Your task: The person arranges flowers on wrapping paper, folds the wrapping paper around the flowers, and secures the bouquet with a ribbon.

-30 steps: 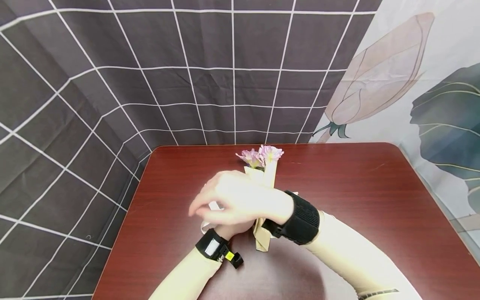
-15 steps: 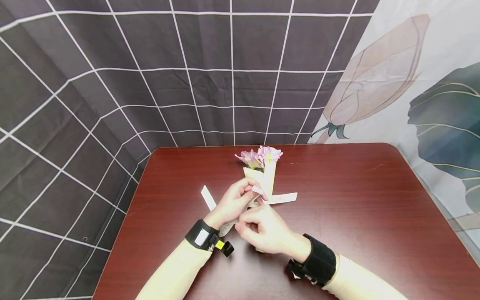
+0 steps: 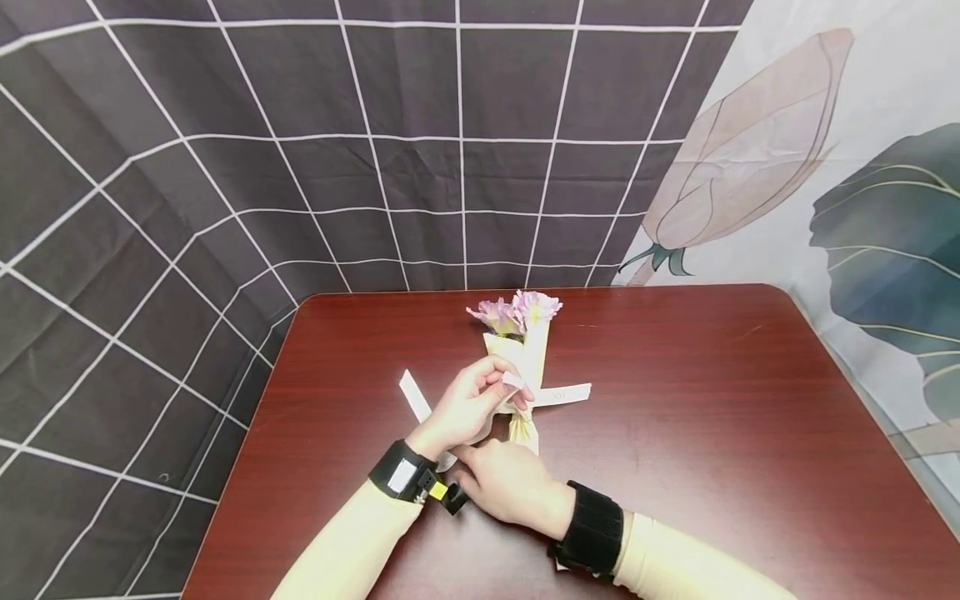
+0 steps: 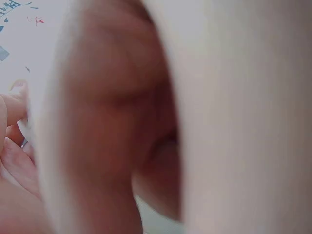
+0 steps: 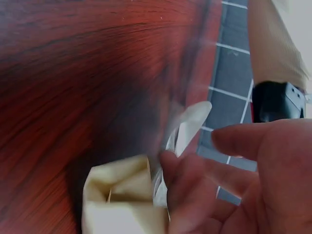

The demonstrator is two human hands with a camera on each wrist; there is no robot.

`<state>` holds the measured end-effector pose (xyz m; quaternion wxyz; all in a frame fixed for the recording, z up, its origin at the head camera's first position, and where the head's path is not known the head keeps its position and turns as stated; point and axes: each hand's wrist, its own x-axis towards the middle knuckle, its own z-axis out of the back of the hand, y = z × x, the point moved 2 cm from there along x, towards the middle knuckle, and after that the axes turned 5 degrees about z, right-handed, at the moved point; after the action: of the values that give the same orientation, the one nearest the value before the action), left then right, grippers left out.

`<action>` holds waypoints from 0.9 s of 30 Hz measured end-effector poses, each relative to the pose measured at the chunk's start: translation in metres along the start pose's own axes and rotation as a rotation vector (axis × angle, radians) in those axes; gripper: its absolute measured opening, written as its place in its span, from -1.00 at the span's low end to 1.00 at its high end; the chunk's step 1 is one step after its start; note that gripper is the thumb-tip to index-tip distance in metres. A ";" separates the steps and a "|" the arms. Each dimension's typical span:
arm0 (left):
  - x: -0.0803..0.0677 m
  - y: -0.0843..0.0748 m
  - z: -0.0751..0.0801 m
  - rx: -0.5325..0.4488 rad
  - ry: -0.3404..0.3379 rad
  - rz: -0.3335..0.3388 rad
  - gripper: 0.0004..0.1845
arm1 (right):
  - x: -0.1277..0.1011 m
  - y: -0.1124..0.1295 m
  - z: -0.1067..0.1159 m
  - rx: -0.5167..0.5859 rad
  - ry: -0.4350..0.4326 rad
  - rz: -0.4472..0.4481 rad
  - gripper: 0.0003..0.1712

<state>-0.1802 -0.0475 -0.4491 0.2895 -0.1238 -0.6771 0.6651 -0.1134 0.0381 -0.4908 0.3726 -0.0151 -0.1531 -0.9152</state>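
Note:
A small bouquet of pink-purple flowers [image 3: 536, 307] in cream wrapping paper [image 3: 535, 354] lies on the table. White ribbon [image 3: 564, 395] crosses its middle, one tail out to the right. My left hand [image 3: 467, 407] pinches a looped bit of ribbon between thumb and fingers over the bouquet. Another ribbon tail [image 3: 415, 395] sticks out left behind that hand. My right hand [image 3: 513, 485] is below, by the left wrist, thumb apart from its fingers. In the right wrist view its blurred fingers reach beside a loose ribbon end [image 5: 192, 124] and the wrap's folded base [image 5: 119, 187]. Blurred fingers fill the left wrist view.
The reddish-brown wooden table [image 3: 697, 400] extends around the bouquet. A dark grid-patterned cloth [image 3: 420, 175] hangs behind and to the left. At the right hangs a floral-print cloth [image 3: 750, 167]. Both wrists wear black bands with cameras.
The left hand, earlier hidden under the right, came into view pinching ribbon and then stayed put. The right hand drew back off the bouquet, then shifted down and left toward the left wrist.

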 end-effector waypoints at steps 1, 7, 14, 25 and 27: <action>0.000 0.000 0.000 0.007 -0.005 0.003 -0.95 | 0.002 0.002 -0.002 -0.016 0.019 0.005 -0.81; 0.000 -0.002 0.000 0.020 -0.012 0.023 -0.93 | 0.009 0.008 -0.012 -0.056 0.139 0.008 -0.88; 0.000 0.002 0.001 0.018 -0.027 0.035 -0.93 | 0.010 0.008 -0.017 -0.087 0.133 0.022 -0.93; 0.000 -0.002 0.001 0.054 -0.025 0.025 -0.94 | 0.005 0.011 -0.013 -0.085 0.172 -0.004 -0.77; 0.000 -0.001 0.001 0.060 -0.022 0.019 -0.95 | 0.004 0.012 -0.012 -0.117 0.150 -0.037 -0.71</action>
<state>-0.1804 -0.0487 -0.4479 0.2793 -0.1139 -0.6588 0.6892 -0.1074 0.0239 -0.4986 0.3644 0.0345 -0.0712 -0.9279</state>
